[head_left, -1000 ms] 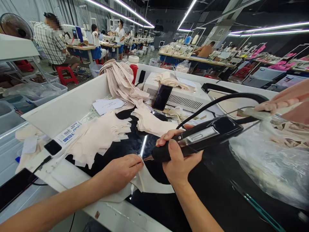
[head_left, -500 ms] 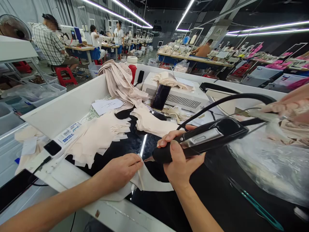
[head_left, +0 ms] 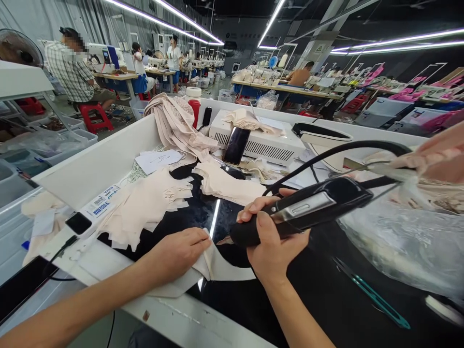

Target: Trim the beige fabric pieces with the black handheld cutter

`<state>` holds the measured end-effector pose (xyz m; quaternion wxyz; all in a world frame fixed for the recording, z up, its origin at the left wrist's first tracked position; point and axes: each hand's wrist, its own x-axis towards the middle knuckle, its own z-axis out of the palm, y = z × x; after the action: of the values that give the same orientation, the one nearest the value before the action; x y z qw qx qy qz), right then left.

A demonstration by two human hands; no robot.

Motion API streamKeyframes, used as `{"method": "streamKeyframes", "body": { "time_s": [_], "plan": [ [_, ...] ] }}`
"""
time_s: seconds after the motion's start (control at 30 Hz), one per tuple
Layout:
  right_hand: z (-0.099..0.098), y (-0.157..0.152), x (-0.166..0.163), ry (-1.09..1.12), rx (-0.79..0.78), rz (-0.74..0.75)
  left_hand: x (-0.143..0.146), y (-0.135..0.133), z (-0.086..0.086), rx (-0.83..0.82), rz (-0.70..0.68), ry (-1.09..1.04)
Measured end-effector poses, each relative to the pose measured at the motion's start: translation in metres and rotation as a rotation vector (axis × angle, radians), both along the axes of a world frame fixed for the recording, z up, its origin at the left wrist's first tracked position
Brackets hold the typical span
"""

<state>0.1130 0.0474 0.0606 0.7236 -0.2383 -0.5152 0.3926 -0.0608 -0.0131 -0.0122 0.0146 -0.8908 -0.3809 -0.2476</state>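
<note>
My left hand (head_left: 181,253) is closed, thumb and fingers pinching the upper edge of a pale beige fabric piece (head_left: 232,270). That piece lies on the black glossy work surface (head_left: 290,299) and laps over its white front rim. A folded strip runs down the fabric from my fingertips. My right hand (head_left: 277,237) is wrapped around a black corded hand tool (head_left: 319,208) with a silver lever along its side. The tool's narrow tip points left, close to my left fingertips and just above the fabric; whether it touches cannot be told.
Stacked beige cut pieces (head_left: 145,208) lie left, with another stack (head_left: 226,183) behind. A phone (head_left: 236,145) leans on a white vented box (head_left: 261,145). Teal thread snips (head_left: 377,297) and a clear plastic bag (head_left: 395,241) lie right. A blurred skin-toned shape (head_left: 435,154) is at the far right.
The view has turned slightly right, so the surroundings appear shifted left. The fabric's folded strip lies at a slightly different angle. Both hands keep their holds.
</note>
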Motion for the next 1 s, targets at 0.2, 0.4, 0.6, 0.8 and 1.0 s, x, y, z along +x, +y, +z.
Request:
{"method": "streamKeyframes", "body": {
  "time_s": [0.2, 0.4, 0.6, 0.8, 1.0],
  "plan": [
    [0.001, -0.003, 0.007, -0.003, 0.012, -0.001, 0.004, -0.003, 0.018, 0.02, -0.017, 0.007],
    [-0.002, -0.005, 0.002, 0.014, -0.008, 0.008, 0.007, -0.008, 0.013, -0.08, -0.024, 0.054],
    [-0.002, -0.006, -0.003, 0.026, -0.043, -0.008, 0.007, -0.01, 0.008, -0.054, -0.012, 0.05],
    [-0.003, -0.009, -0.006, 0.03, -0.026, 0.023, 0.006, -0.012, 0.009, -0.055, 0.001, 0.024],
    [-0.006, -0.009, -0.005, -0.018, -0.024, -0.008, 0.005, -0.013, 0.008, -0.064, -0.003, 0.027]
  ]
}}
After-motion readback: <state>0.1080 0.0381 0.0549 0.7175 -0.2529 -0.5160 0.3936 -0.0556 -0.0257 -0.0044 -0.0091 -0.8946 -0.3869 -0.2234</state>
